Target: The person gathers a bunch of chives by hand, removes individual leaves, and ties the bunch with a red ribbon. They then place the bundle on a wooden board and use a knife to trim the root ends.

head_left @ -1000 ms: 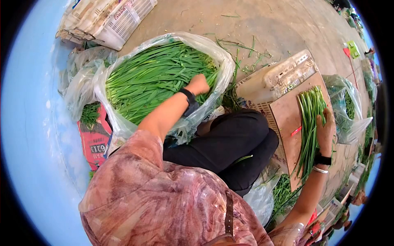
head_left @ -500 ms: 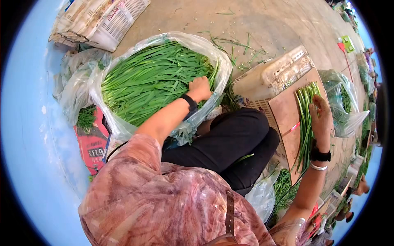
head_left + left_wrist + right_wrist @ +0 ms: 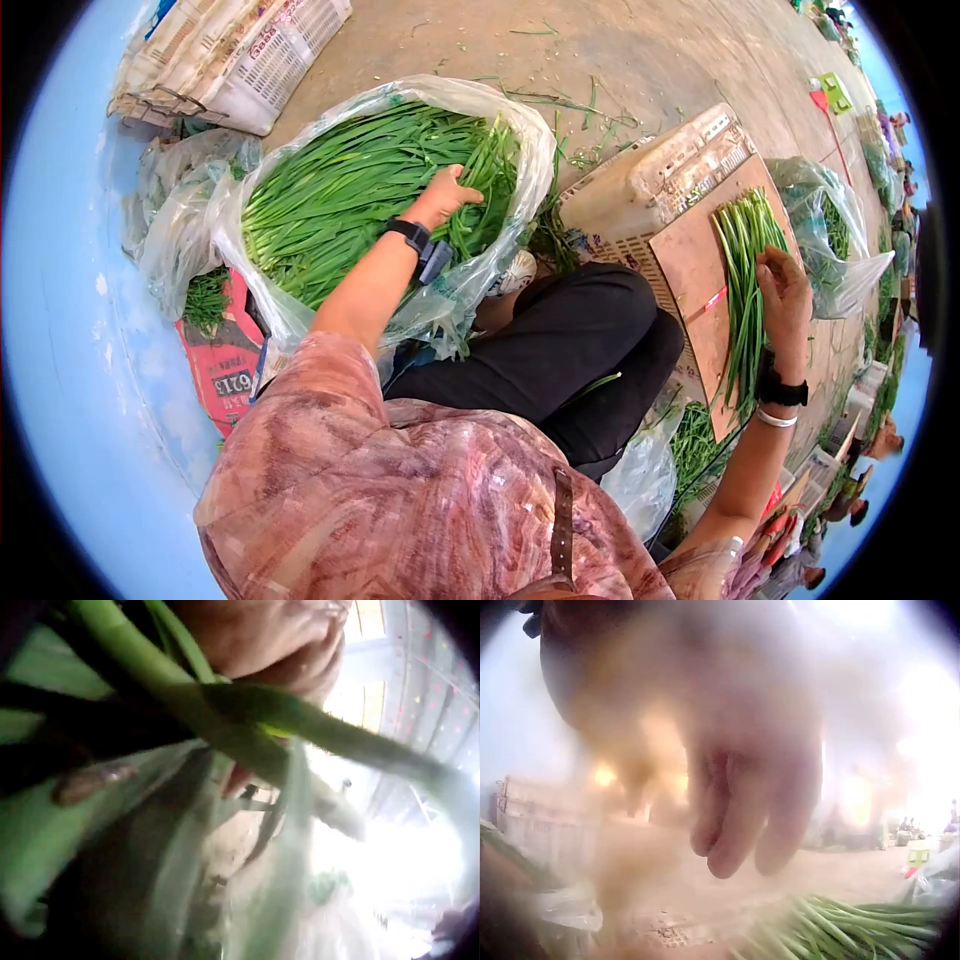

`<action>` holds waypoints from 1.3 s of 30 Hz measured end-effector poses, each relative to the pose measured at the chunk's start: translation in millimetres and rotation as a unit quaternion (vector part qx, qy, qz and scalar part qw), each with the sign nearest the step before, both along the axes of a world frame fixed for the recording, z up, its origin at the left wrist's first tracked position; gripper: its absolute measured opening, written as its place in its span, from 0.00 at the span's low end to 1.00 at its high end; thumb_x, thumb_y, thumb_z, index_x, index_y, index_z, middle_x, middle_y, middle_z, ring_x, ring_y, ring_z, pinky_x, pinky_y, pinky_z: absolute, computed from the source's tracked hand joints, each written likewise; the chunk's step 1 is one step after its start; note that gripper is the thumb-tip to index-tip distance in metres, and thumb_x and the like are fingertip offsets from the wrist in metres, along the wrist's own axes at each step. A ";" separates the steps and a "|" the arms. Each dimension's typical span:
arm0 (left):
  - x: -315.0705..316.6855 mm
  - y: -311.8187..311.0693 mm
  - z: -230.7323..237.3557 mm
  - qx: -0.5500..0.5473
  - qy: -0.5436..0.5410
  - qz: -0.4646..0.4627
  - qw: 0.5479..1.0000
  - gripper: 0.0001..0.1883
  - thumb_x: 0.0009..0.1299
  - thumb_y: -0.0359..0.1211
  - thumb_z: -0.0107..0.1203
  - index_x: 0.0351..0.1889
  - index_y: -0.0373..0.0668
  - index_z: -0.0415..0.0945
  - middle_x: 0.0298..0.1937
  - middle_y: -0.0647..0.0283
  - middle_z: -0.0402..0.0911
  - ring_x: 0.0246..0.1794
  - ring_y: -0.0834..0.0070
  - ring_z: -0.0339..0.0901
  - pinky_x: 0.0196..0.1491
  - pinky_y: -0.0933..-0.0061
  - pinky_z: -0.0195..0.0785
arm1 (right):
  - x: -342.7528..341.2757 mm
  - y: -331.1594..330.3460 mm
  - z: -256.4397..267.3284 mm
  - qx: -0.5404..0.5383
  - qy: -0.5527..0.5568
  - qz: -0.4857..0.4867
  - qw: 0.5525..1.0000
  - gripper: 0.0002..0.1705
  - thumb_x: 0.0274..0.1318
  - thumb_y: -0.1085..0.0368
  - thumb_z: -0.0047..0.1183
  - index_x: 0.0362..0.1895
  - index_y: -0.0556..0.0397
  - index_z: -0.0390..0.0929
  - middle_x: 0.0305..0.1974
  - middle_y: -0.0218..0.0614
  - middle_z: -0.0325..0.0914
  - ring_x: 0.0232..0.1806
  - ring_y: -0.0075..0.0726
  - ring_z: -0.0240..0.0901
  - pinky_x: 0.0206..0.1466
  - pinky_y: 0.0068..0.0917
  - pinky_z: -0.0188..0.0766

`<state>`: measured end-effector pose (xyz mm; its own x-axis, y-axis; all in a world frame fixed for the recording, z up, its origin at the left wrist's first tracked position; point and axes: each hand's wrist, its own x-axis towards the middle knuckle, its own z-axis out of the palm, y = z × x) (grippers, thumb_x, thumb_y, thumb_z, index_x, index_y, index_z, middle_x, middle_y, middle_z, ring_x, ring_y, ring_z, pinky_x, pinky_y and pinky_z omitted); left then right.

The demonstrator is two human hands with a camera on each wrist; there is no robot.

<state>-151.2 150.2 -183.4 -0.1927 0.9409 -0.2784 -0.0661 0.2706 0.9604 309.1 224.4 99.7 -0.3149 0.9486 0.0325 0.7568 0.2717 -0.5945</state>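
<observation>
My left hand (image 3: 443,197) reaches into a large clear plastic bag (image 3: 537,165) filled with green garlic chives (image 3: 350,190). Its thumb spreads away from the forefinger over the blades at the bag's right side, and the other fingers are mostly hidden. Loose blades (image 3: 124,641) cross close in front of that hand in the blurred left wrist view. On the right, my right hand (image 3: 785,300) hovers at the edge of a bundle of chives (image 3: 742,290), its fingers loosely bent with nothing held. That bundle lies on a brown board (image 3: 690,270) beside a red strip (image 3: 714,299).
The board leans on an upturned white crate (image 3: 630,190). More crates (image 3: 250,60) are stacked at the back left. Another plastic bag of greens (image 3: 830,240) stands beyond the board. My crossed legs (image 3: 560,350) lie between bag and board; scraps (image 3: 590,105) litter the floor.
The left hand has moved left and back from the bag's right edge, and the chives there now stand parted from the heap. My right hand has lifted slightly off the bundle.
</observation>
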 end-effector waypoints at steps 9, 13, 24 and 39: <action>-20.6 -27.0 57.1 0.049 -0.196 0.003 0.979 0.22 0.57 0.28 0.63 0.48 0.36 0.68 0.39 0.60 0.80 0.46 0.68 0.79 0.46 0.71 0.72 | -82.1 -19.2 13.5 -0.076 0.125 0.085 0.986 0.17 0.58 0.71 0.51 0.50 0.67 0.72 0.40 0.39 0.79 0.43 0.26 0.74 0.50 0.22 0.69; -17.8 -40.5 75.1 0.096 -0.130 -0.007 0.987 0.22 0.56 0.29 0.64 0.48 0.38 0.70 0.38 0.61 0.79 0.41 0.70 0.79 0.47 0.71 0.71 | -155.3 -20.1 -14.3 -0.153 0.177 0.140 0.962 0.25 0.55 0.67 0.56 0.53 0.70 0.68 0.45 0.47 0.77 0.49 0.34 0.74 0.52 0.27 0.70; 8.8 -60.0 101.5 0.120 0.116 -0.183 0.969 0.37 0.59 0.33 0.65 0.64 0.37 0.58 0.50 0.63 0.74 0.49 0.74 0.71 0.53 0.75 0.65 | -329.2 -41.7 -153.4 -0.404 0.503 0.108 0.756 0.21 0.54 0.66 0.58 0.52 0.58 0.71 0.44 0.42 0.79 0.48 0.38 0.73 0.51 0.35 0.71; -7.0 -135.5 96.4 0.110 0.425 -0.200 0.876 0.28 0.50 0.28 0.65 0.53 0.47 0.73 0.47 0.59 0.77 0.49 0.60 0.73 0.53 0.62 0.65 | -310.8 -29.9 -184.9 -0.430 0.574 -0.082 0.692 0.09 0.60 0.72 0.45 0.41 0.67 0.72 0.39 0.48 0.79 0.41 0.46 0.77 0.41 0.40 0.76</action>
